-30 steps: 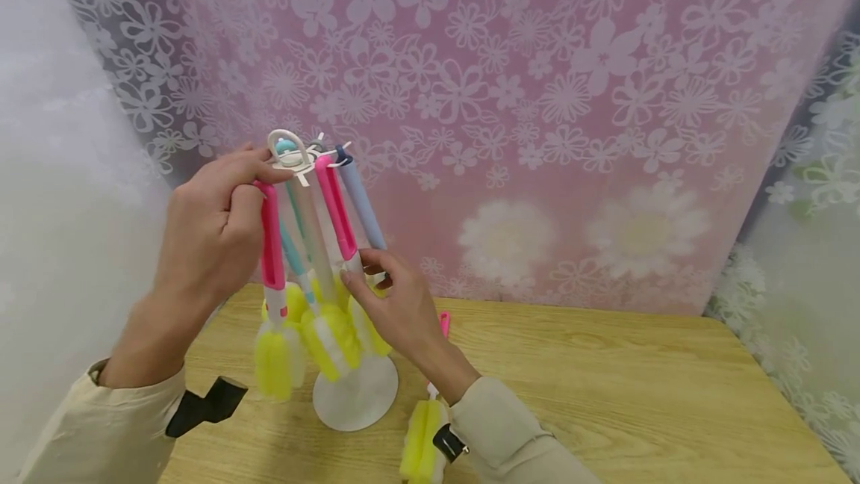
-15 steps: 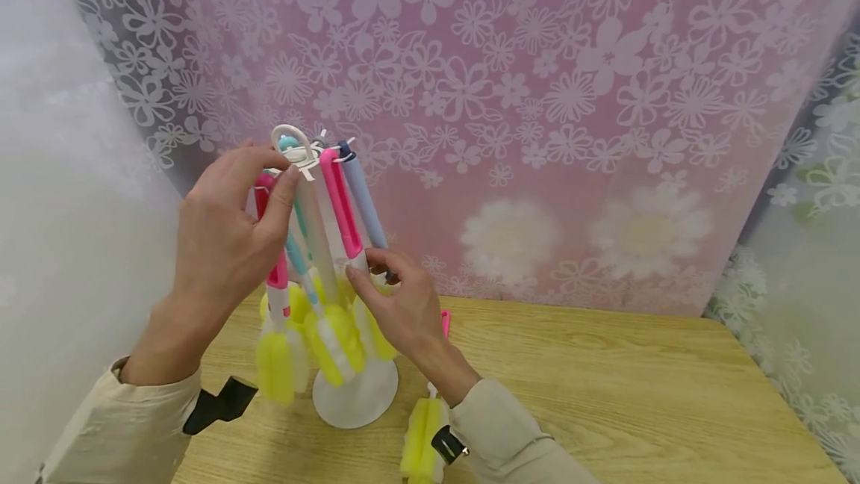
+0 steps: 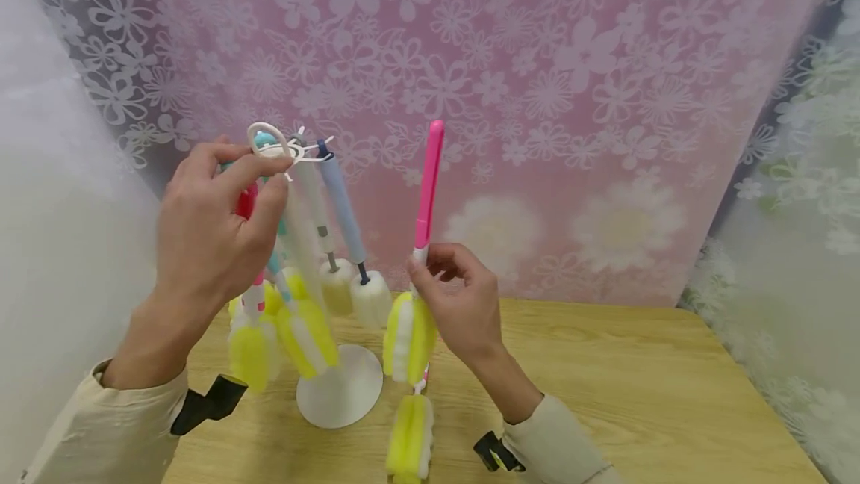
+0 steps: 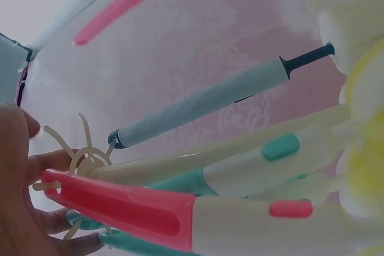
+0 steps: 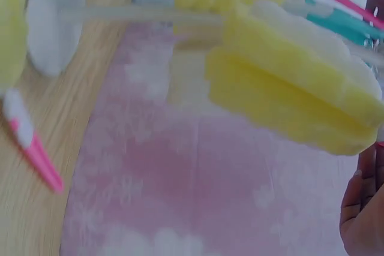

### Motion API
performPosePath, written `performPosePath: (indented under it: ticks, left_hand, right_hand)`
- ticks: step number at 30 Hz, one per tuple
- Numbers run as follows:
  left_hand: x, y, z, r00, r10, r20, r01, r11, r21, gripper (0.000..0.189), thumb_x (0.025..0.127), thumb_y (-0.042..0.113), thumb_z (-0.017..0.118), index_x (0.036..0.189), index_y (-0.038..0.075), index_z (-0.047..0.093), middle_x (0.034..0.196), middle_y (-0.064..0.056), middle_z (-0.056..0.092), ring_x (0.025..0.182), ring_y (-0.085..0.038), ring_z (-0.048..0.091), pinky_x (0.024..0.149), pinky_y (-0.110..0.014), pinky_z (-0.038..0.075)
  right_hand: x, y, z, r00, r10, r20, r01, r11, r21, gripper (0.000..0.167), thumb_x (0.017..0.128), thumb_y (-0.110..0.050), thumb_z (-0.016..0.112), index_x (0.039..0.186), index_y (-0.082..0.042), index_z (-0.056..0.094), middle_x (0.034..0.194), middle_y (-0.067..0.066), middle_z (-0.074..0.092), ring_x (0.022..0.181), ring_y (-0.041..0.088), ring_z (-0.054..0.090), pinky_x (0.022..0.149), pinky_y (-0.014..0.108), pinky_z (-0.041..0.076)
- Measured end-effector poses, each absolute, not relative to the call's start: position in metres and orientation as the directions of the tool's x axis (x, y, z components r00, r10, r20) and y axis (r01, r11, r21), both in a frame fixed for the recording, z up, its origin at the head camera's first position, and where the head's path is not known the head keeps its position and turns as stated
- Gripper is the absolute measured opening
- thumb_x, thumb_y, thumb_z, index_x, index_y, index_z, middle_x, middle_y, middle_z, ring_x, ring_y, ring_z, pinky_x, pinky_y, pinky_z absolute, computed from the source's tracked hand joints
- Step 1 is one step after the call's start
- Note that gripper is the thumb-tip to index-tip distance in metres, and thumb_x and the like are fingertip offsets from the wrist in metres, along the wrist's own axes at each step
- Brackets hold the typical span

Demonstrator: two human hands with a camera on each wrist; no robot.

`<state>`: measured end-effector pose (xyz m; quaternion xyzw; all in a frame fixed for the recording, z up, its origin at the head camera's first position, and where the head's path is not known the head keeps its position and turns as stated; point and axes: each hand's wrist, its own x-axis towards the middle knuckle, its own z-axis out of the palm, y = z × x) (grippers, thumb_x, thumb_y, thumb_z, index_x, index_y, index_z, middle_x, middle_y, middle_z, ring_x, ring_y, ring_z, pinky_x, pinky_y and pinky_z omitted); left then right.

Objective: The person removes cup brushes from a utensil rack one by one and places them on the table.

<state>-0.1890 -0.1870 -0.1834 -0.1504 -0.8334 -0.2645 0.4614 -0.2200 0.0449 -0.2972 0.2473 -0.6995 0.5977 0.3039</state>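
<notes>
My left hand (image 3: pixel 208 222) holds the top of a white hanging stand (image 3: pixel 339 387), its fingers and thumb at the hooked ring in the head view. In the left wrist view, a pink-handled sponge brush (image 4: pixel 120 208) hangs from a hook close to that hand. My right hand (image 3: pixel 466 305) pinches the white neck of another pink-handled sponge brush (image 3: pixel 430 185), held upright to the right of the stand. Its yellow-and-white sponge head (image 3: pixel 408 338) points down, clear of the hooks. From the stand also hang a blue-handled brush (image 3: pixel 343 204) and several others, partly hidden behind my left hand.
A further sponge brush (image 3: pixel 410 435) lies on the wooden table (image 3: pixel 605 387), right of the stand's round base. Its pink handle (image 5: pixel 45 163) shows in the right wrist view. A pink flowered curtain (image 3: pixel 537 95) hangs behind the table.
The right hand has taken the pink-handled brush off its hook and moved it right, away from the stand. The left hand stays at the top of the stand, its thumb now nearer the ring.
</notes>
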Motion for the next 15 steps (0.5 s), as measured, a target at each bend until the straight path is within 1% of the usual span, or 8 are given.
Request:
performPosePath:
  ticks: [2, 4, 5, 7, 9, 12, 15]
  left_hand:
    - [-0.191, -0.186, -0.186, -0.519, -0.008, 0.855, 0.490, 0.817, 0.305, 0.033, 0.089, 0.033, 0.057, 0.106, 0.011, 0.074, 0.106, -0.019, 0.056, 0.116, -0.036, 0.049, 0.088, -0.057, 0.040]
    - [-0.193, -0.185, -0.189, -0.498, -0.025, 0.867, 0.490, 0.817, 0.305, 0.033, 0.087, 0.036, 0.064, 0.103, 0.009, 0.075, 0.104, -0.020, 0.056, 0.113, -0.036, 0.050, 0.086, -0.055, 0.040]
    - [-0.194, -0.185, -0.191, -0.484, -0.037, 0.874, 0.491, 0.815, 0.306, 0.032, 0.085, 0.036, 0.067, 0.101, 0.009, 0.075, 0.103, -0.020, 0.056, 0.110, -0.037, 0.050, 0.085, -0.054, 0.040]
    - [-0.197, -0.184, -0.193, -0.455, -0.061, 0.889, 0.502, 0.807, 0.312, 0.031, 0.084, 0.034, 0.069, 0.098, 0.007, 0.075, 0.101, -0.021, 0.055, 0.110, -0.037, 0.049, 0.088, -0.051, 0.039]
    - [-0.199, -0.182, -0.196, -0.425, -0.087, 0.901, 0.515, 0.795, 0.320, 0.029, 0.084, 0.032, 0.070, 0.095, 0.006, 0.075, 0.100, -0.021, 0.054, 0.109, -0.037, 0.049, 0.090, -0.049, 0.038]
    - [-0.201, -0.180, -0.197, -0.395, -0.117, 0.911, 0.532, 0.780, 0.331, 0.028, 0.084, 0.029, 0.069, 0.093, 0.003, 0.075, 0.098, -0.022, 0.054, 0.108, -0.039, 0.048, 0.094, -0.048, 0.036]
    - [-0.202, -0.177, -0.197, -0.377, -0.131, 0.917, 0.539, 0.774, 0.332, 0.026, 0.083, 0.027, 0.069, 0.092, 0.002, 0.074, 0.097, -0.024, 0.053, 0.107, -0.039, 0.049, 0.094, -0.046, 0.036]
  right_hand:
    - [-0.221, 0.062, -0.302, -0.728, 0.024, 0.685, -0.669, 0.197, -0.717, 0.014, 0.086, -0.018, 0.071, 0.094, -0.008, 0.068, 0.083, 0.000, 0.065, 0.073, 0.018, 0.057, 0.064, 0.029, 0.047]
    - [-0.223, 0.079, -0.311, -0.791, 0.029, 0.611, -0.590, 0.227, -0.775, 0.015, 0.086, -0.021, 0.071, 0.093, -0.008, 0.068, 0.081, 0.001, 0.064, 0.072, 0.018, 0.056, 0.063, 0.028, 0.047]
    - [-0.225, 0.087, -0.316, -0.826, 0.032, 0.562, -0.539, 0.242, -0.806, 0.016, 0.087, -0.023, 0.071, 0.092, -0.008, 0.067, 0.080, 0.001, 0.064, 0.072, 0.019, 0.057, 0.063, 0.028, 0.047]
    - [-0.229, 0.100, -0.329, -0.894, 0.038, 0.446, -0.420, 0.269, -0.866, 0.020, 0.087, -0.027, 0.070, 0.090, -0.008, 0.066, 0.080, 0.003, 0.063, 0.072, 0.019, 0.057, 0.063, 0.028, 0.047]
    - [-0.233, 0.111, -0.343, -0.942, 0.041, 0.332, -0.308, 0.283, -0.908, 0.024, 0.088, -0.029, 0.069, 0.088, -0.005, 0.066, 0.079, 0.006, 0.063, 0.071, 0.021, 0.058, 0.063, 0.029, 0.048]
    - [-0.238, 0.121, -0.366, -0.984, 0.057, 0.169, -0.143, 0.312, -0.939, 0.028, 0.087, -0.030, 0.069, 0.086, -0.003, 0.065, 0.077, 0.008, 0.063, 0.069, 0.021, 0.060, 0.063, 0.030, 0.049]
    - [-0.242, 0.126, -0.388, -0.997, 0.063, 0.036, -0.011, 0.358, -0.934, 0.030, 0.087, -0.034, 0.069, 0.085, -0.005, 0.064, 0.076, 0.006, 0.063, 0.066, 0.020, 0.061, 0.063, 0.031, 0.050]
